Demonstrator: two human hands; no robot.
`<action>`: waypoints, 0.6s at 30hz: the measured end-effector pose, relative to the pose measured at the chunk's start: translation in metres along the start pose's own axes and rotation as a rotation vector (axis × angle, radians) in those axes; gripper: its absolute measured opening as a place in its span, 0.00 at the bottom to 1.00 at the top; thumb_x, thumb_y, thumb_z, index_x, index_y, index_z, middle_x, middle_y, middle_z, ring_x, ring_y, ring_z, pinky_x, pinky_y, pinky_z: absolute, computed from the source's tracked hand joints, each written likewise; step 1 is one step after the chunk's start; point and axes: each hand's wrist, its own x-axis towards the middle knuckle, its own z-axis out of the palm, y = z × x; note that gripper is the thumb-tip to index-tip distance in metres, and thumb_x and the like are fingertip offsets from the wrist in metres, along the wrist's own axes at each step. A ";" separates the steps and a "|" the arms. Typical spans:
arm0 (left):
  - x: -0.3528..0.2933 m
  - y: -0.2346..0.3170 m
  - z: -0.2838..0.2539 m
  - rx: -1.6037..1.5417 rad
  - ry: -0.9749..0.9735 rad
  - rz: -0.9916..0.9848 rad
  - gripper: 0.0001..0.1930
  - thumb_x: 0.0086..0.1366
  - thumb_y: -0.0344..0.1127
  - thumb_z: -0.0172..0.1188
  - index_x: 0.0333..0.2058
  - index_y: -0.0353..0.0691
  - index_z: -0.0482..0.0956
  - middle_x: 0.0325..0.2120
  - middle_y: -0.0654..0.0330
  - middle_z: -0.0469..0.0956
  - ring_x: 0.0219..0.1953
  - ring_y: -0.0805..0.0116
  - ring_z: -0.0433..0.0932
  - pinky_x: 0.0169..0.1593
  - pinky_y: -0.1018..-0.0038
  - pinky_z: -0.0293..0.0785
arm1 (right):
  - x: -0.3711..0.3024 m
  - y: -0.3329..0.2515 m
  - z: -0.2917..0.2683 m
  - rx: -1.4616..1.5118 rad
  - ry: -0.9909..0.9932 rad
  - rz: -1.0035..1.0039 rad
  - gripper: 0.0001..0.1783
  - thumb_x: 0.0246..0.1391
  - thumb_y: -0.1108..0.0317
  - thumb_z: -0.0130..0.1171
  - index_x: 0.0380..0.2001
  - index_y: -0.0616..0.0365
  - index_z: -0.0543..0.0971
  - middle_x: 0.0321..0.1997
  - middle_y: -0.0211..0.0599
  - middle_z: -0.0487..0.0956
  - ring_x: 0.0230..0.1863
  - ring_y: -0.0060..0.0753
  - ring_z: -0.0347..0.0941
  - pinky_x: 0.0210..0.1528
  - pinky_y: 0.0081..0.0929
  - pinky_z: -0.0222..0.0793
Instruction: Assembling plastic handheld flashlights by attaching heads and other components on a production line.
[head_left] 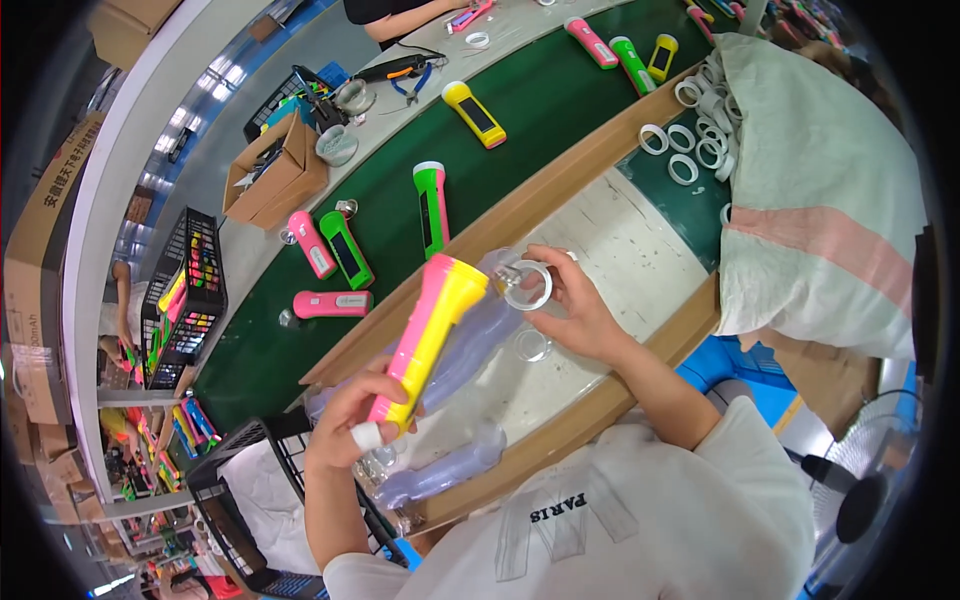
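A pink and yellow flashlight (428, 325) is gripped near its narrow tail by my left hand (343, 412), tilted with its wide yellow head up and to the right. White material covers my left thumb tip. Just beyond the flashlight's head, my right hand (583, 312) pinches a white ring (547, 290) between thumb and fingers. A small shiny reflector (508, 273) shows at the ring's left side; whether it touches the flashlight I cannot tell. A clear round lens (532, 345) lies on the white tabletop (590, 240) below that hand. Long purplish plastic sleeves (445, 472) lie around my left hand.
Beyond the wooden rail (540, 200), several colored flashlights (432, 205) lie on a green conveyor belt (390, 180). Loose white rings (683, 168) spill beside a large woven sack (800, 190) at right. A black crate (235, 500) stands lower left; another person's arm (415, 18) is across the belt.
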 end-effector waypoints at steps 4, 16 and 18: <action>0.002 0.007 0.006 0.443 -0.128 -0.017 0.18 0.48 0.23 0.62 0.41 0.41 0.79 0.47 0.52 0.66 0.45 0.58 0.72 0.48 0.69 0.69 | -0.005 -0.004 0.000 -0.045 -0.024 -0.034 0.39 0.44 0.85 0.61 0.61 0.58 0.61 0.58 0.39 0.62 0.59 0.32 0.66 0.59 0.27 0.67; 0.004 0.030 0.027 1.162 -0.090 0.113 0.24 0.42 0.28 0.60 0.42 0.51 0.83 0.46 0.47 0.70 0.45 0.48 0.74 0.46 0.64 0.74 | -0.011 -0.002 -0.012 -0.376 -0.137 -0.111 0.32 0.47 0.73 0.67 0.57 0.55 0.70 0.55 0.42 0.71 0.53 0.39 0.71 0.54 0.32 0.69; 0.007 0.032 0.027 1.126 0.001 0.089 0.25 0.43 0.28 0.59 0.45 0.49 0.82 0.44 0.46 0.71 0.44 0.47 0.75 0.45 0.63 0.74 | -0.012 -0.002 -0.014 -0.437 -0.160 -0.181 0.32 0.48 0.71 0.67 0.58 0.55 0.70 0.55 0.43 0.72 0.54 0.42 0.71 0.54 0.33 0.69</action>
